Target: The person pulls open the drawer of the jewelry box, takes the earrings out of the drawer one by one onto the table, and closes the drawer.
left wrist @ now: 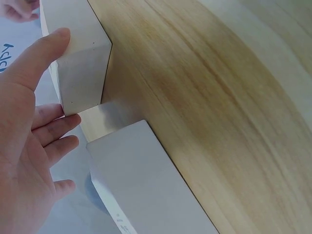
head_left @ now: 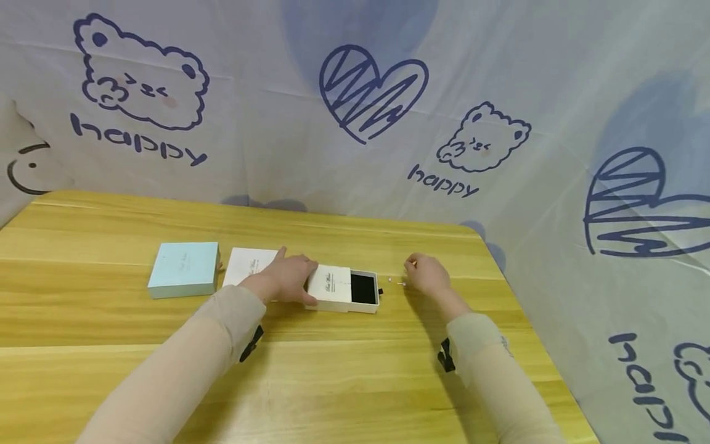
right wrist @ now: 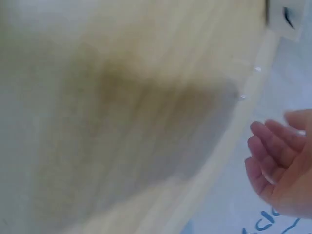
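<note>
A small white slide-out jewelry box (head_left: 328, 282) lies on the table with its drawer (head_left: 375, 277) partly pulled out to the right. A black lining (head_left: 363, 288) shows in the drawer. My left hand (head_left: 287, 277) grips the box's left end; in the left wrist view its thumb (left wrist: 46, 51) lies on the box's side. My right hand (head_left: 428, 274) hovers at the right, fingers loosely curled, nothing visible in them. Beside it lie two tiny shiny pieces, one piece (head_left: 390, 280) nearer the drawer and another piece (head_left: 402, 283) nearer the hand; their kind is too small to tell.
Left of my left hand lies a larger white box (head_left: 244, 262), partly hidden by the hand. A light blue box (head_left: 185, 268) stands farther left. The wooden table (head_left: 333, 382) ends at a printed white cloth (head_left: 266, 111) behind and on the right.
</note>
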### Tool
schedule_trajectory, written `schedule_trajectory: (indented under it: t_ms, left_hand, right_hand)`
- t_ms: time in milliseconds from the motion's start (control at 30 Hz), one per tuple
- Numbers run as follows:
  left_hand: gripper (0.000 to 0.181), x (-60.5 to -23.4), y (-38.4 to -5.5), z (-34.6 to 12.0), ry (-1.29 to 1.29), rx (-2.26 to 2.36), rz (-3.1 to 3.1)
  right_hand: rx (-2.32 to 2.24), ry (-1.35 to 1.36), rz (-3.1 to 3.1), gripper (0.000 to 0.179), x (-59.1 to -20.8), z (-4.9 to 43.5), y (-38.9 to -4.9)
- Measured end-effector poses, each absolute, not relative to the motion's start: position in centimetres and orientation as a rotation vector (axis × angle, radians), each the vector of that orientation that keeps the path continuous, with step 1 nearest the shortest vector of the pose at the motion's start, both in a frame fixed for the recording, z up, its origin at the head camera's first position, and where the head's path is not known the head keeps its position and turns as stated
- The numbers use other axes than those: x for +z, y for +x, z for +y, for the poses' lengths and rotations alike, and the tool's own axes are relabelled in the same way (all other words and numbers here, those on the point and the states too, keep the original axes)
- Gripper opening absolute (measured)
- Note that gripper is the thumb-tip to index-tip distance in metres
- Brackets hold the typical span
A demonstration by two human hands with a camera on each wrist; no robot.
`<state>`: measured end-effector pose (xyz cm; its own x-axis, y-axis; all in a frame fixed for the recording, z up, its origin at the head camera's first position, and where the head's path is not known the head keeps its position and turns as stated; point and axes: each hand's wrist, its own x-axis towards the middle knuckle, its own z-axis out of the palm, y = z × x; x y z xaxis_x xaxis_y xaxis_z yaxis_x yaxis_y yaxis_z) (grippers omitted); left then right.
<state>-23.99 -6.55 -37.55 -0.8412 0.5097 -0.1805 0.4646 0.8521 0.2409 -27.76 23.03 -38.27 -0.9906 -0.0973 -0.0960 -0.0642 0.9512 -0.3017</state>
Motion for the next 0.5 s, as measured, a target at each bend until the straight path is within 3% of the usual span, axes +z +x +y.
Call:
schedule_trajectory:
  t_ms: [300,500]
  left_hand:
    - [0.08,-37.5,-24.0,-6.3,0.699,0.319,2.785]
    - [0.08,-37.3,-23.9,-6.3,0.691,0.311,2.776]
  right_hand:
    - [-0.599,-0.499,2.845,0.05,-36.9,21.7,-27.3]
    - [-0.489,-0.656,2.617,0.083,-37.2,21.0,-26.7]
